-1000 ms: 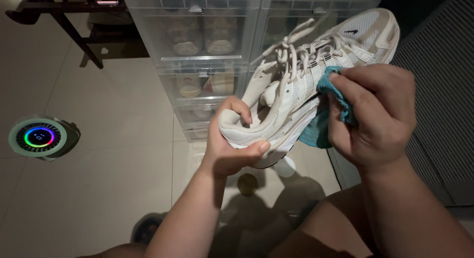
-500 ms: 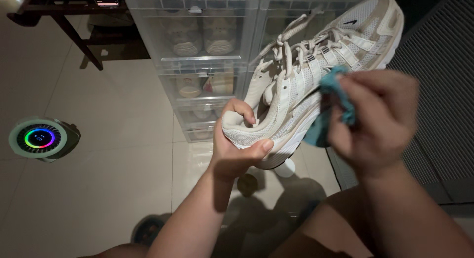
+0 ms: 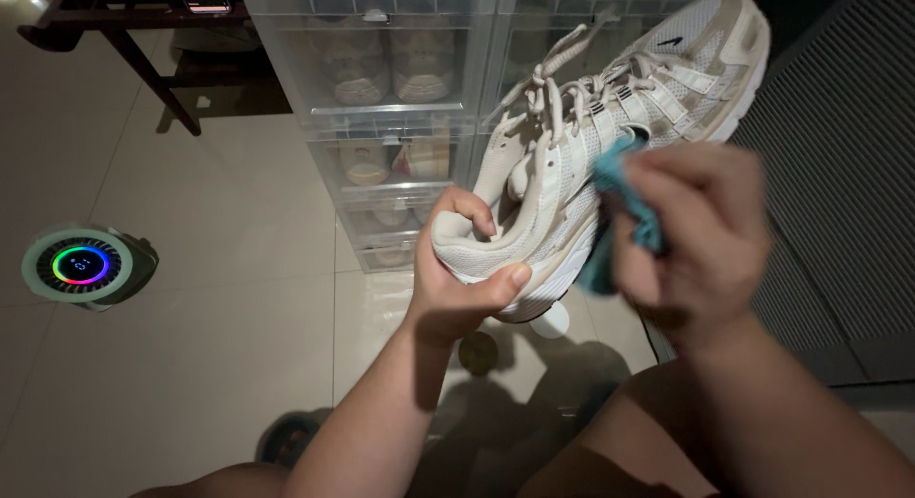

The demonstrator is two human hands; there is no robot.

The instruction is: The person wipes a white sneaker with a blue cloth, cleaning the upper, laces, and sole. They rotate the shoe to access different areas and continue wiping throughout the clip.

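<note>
The left hand [image 3: 457, 288] is gripping the shoe [image 3: 610, 145] by its heel, mid-air at centre. The right hand [image 3: 701, 236] is pressing a teal cloth [image 3: 615, 188] on its side; wiping appears under way, finish indeterminate.

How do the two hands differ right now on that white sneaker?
The left hand grips the sneaker at its heel, fingers hooked inside the collar and thumb under the sole; the right hand holds a teal cloth bunched against the shoe's side. The left hand looks sharp, the right hand is blurred. The left hand sits lower, the right hand nearer mid-shoe. Both are bare and work on the same shoe.
</note>
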